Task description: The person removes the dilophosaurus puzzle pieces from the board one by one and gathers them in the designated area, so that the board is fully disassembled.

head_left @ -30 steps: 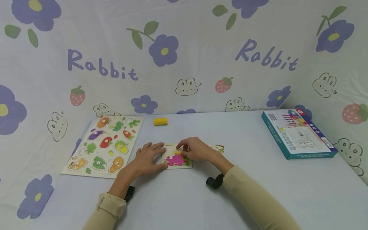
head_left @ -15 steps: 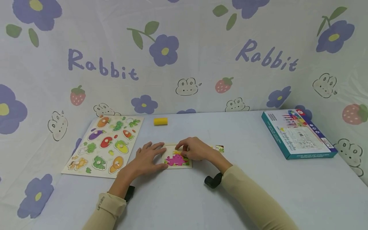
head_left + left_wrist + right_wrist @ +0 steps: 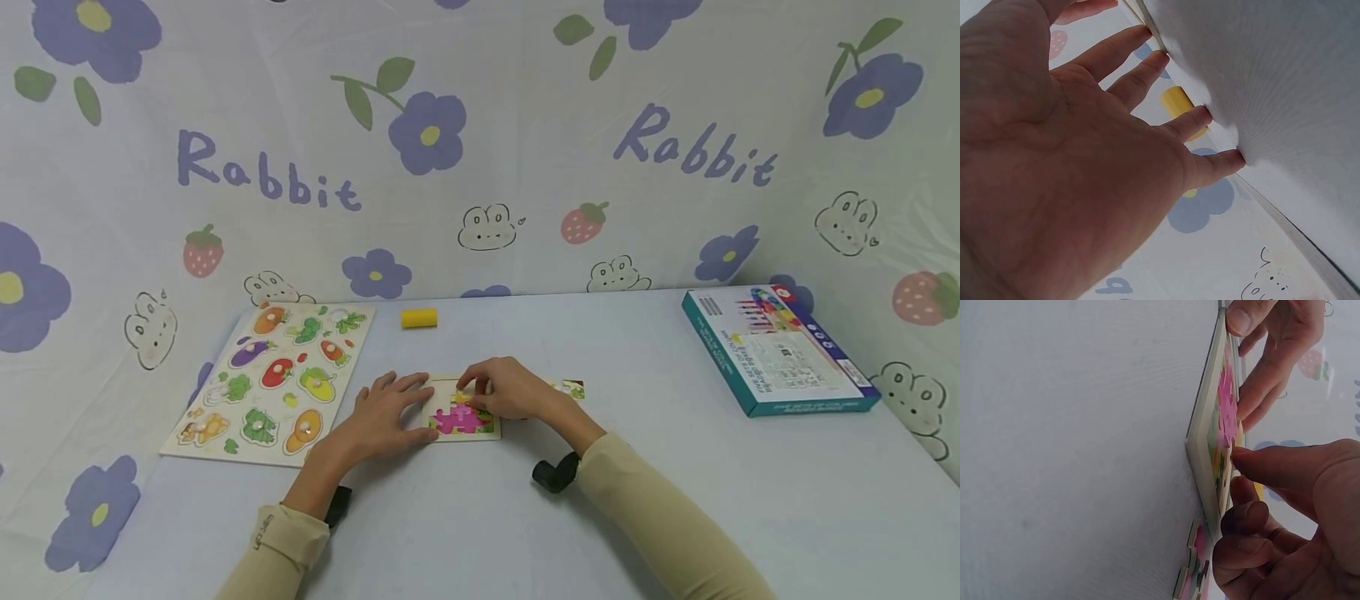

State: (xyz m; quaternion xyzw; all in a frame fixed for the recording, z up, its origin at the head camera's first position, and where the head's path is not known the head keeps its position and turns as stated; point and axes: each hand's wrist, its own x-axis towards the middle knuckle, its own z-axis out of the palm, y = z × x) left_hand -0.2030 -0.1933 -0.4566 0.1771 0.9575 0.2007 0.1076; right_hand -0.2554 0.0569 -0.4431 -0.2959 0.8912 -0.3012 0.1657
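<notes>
A small jigsaw puzzle tray (image 3: 442, 387) with a pale frame lies on the table, part filled with pink, yellow and green pieces. My left hand (image 3: 386, 417) spreads along its left side, thumb and fingertips at the frame. In the left wrist view, its fingers (image 3: 1129, 87) are extended, some at the tray's edge. With thumb and index finger, my right hand (image 3: 506, 390) pinches a yellow-and-pink puzzle piece (image 3: 461, 399) over the upper middle of the picture. The right wrist view shows these fingertips close over the tray (image 3: 1200, 434); they hide part of the piece.
Loose puzzle pieces (image 3: 574, 388) lie right of the tray, partly behind the right wrist. A vegetable peg puzzle board (image 3: 288, 392) is at the left, a yellow cylinder (image 3: 418, 318) at the back. A flat teal-and-white box (image 3: 783, 358) sits at the right.
The piece at the right fingertips has shifted and turned slightly over the pink picture. The right forearm has moved a little left; the left hand stays in place.
</notes>
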